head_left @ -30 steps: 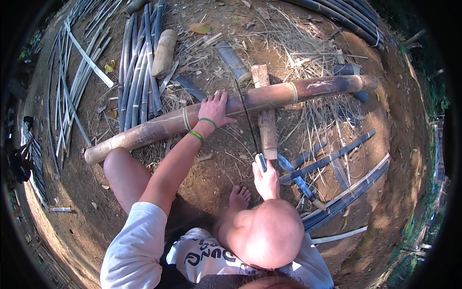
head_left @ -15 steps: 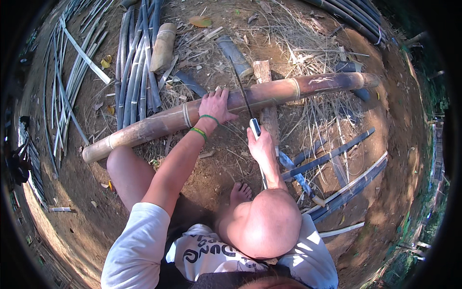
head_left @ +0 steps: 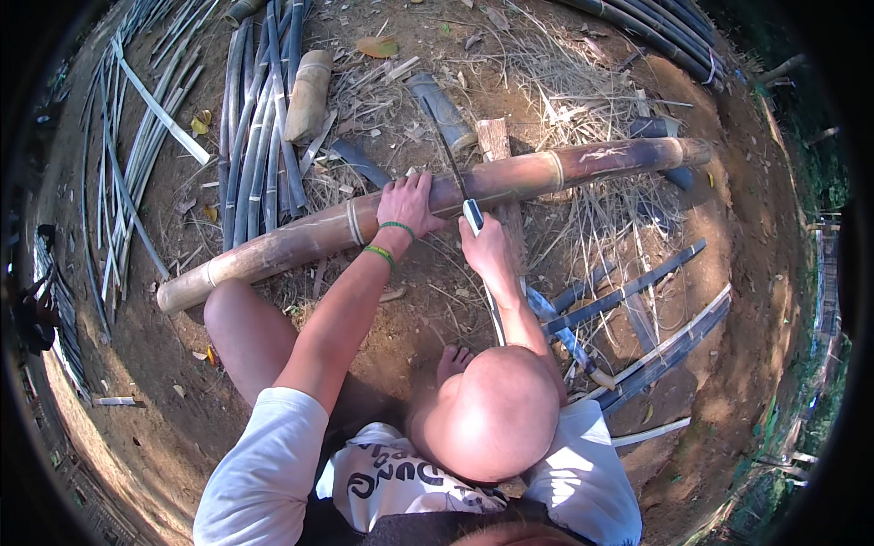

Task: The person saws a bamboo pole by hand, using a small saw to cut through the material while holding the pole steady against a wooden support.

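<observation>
A thick brown bamboo pole (head_left: 300, 235) lies slantwise in front of me, its left end nearer to me than its right. My left hand (head_left: 408, 206) grips it from above near the middle, fingers curled over the top and thumb spread to the right. Just right of that thumb, the thin dark blade of a hand saw (head_left: 452, 162) crosses the pole. My right hand (head_left: 488, 247) is wrapped round the saw's pale handle on the near side. Beneath the pole, a short wooden block (head_left: 493, 138) sticks out at the far side.
Bundled dark bamboo poles (head_left: 259, 136) and pale split strips (head_left: 150, 164) lie at the far left. A short bamboo piece (head_left: 309, 97) rests beside them. Split bamboo lengths (head_left: 669, 355) and a blue-handled tool (head_left: 572, 344) are on the right. Dry shavings (head_left: 583, 91) litter the ground.
My right hand and the saw have moved away from me and slightly left, sliding the blade farther over the pole. My left hand stays on the pole.
</observation>
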`<state>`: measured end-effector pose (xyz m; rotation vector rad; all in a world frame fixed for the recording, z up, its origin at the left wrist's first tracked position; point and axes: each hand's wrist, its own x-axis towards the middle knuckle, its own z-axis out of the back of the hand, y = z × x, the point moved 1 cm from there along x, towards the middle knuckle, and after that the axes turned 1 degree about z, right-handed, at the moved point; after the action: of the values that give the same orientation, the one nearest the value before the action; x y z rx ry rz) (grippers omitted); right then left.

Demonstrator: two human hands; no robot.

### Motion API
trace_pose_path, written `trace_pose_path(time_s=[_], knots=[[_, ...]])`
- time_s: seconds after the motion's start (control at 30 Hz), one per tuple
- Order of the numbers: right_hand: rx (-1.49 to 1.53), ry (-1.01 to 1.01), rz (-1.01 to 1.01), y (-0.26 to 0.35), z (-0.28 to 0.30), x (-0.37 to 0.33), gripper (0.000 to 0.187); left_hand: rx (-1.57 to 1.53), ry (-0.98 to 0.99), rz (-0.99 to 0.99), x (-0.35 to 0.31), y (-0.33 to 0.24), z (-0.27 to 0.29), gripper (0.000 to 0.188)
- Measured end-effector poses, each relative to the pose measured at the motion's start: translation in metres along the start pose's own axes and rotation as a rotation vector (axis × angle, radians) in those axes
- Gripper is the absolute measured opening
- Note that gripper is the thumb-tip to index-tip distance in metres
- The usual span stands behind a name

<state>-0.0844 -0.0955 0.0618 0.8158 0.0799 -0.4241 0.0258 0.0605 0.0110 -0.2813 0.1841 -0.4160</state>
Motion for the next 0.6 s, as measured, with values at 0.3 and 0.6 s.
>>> trace_pose_path(time_s=[0.3, 0.6], knots=[[0.023, 0.024, -0.112, -0.063, 0.033, -0.136, 0.037, -0.033, 0.042, -0.012, -0.001, 0.001, 0.004, 0.111], [0.018, -0.075, 0.115, 0.006, 0.002, 0.020, 0.040, -0.017, 0.072, 0.026, 0.005, 0.000, 0.011, 0.114]])
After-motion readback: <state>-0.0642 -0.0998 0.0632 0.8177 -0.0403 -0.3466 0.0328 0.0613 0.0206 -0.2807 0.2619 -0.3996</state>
